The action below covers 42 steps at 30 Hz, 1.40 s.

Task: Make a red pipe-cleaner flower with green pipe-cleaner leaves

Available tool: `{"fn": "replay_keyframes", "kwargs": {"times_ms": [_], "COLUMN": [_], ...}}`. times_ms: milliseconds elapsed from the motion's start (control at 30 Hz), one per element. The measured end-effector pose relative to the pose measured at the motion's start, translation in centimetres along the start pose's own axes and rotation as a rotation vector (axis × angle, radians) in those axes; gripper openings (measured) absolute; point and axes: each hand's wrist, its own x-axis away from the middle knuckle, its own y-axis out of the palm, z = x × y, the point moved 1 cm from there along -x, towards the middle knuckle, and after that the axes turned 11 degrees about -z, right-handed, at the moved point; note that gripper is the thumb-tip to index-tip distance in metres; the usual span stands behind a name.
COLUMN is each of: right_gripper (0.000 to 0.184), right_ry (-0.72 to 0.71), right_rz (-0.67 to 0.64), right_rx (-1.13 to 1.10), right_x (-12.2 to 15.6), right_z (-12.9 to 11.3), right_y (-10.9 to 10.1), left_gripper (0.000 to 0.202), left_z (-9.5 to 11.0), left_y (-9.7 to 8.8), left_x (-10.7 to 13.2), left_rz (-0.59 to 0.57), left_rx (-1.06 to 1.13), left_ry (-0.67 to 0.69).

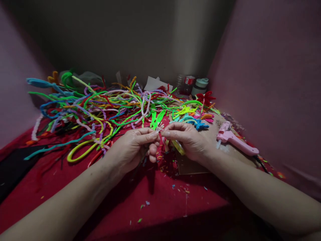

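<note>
My left hand and my right hand meet in the middle above a red cloth. Both pinch a small pale pipe-cleaner piece with short bristly ends sticking up between the thumbs and forefingers. A roll of yellowish tape lies under my right hand's fingers; I cannot tell whether the hand holds it. Just behind the hands stand bright green pipe cleaners.
A big tangle of coloured pipe cleaners covers the back left. Finished pipe-cleaner shapes lie on a cardboard sheet. A pink glue gun rests at the right. Jars stand by the wall. Small scraps litter the cloth.
</note>
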Motion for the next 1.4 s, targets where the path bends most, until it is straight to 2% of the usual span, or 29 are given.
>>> {"fn": "replay_keyframes", "kwargs": {"times_ms": [267,500,700,933,1300,1400], "right_gripper": [0.021,0.018,0.016,0.01,0.015,0.017], "right_ry": [0.06,-0.01,0.027,-0.004,-0.03,-0.027], "right_rz": [0.0,0.013,0.065,0.024,0.043,0.055], "right_rx": [0.006,0.003,-0.072,-0.125,-0.203,-0.207], "right_x": [0.0,0.1,0.2,0.2,0.2,0.2], "right_z": [0.2,0.5,0.9,1.0,1.2,1.1], "right_y": [0.1,0.3,0.6,0.7,0.9,0.9], "left_gripper": [0.018,0.018,0.018,0.018,0.014,0.01], "left_z": [-0.6,-0.6,-0.8,-0.9,-0.5,-0.4], "left_y": [-0.1,0.0,-0.1,0.0,0.5,1.0], "left_x": [-0.2,-0.4,-0.3,-0.3,-0.1,0.1], "left_rz": [-0.114,-0.087,-0.069,-0.141,-0.129,-0.045], "left_rx": [0.093,0.108,0.122,0.147,0.055,-0.019], "left_ry": [-0.08,-0.068,-0.053,-0.074,0.026,0.071]}}
